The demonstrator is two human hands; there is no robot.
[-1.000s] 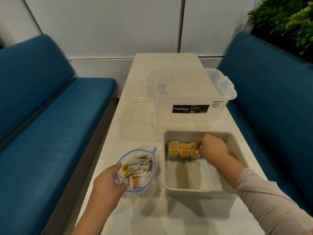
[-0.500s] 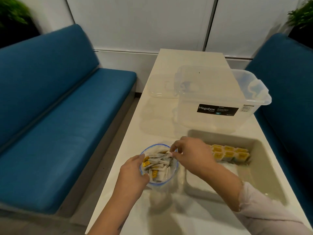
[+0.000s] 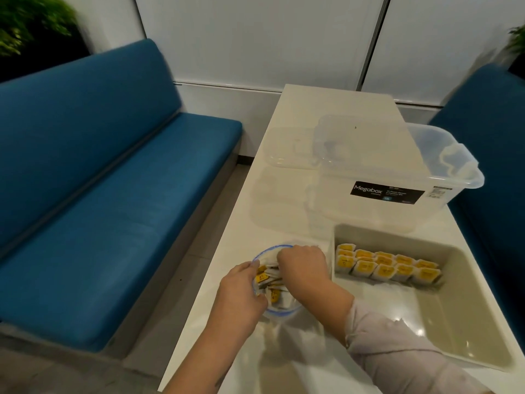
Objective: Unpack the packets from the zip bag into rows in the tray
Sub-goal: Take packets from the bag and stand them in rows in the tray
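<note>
Yellow-labelled packets (image 3: 386, 269) stand in two rows at the far end of the beige tray (image 3: 480, 314), right of the zip bag (image 3: 274, 282) on the white tabletop (image 3: 312, 109); the left hand (image 3: 241, 294) grips the bag's near-left rim, fingers curled; the right hand (image 3: 302, 265) reaches into its open mouth among loose packets, fingers bent, though whether they pinch one I cannot tell; a clear storage box (image 3: 397, 177) sits beyond the tray.
</note>
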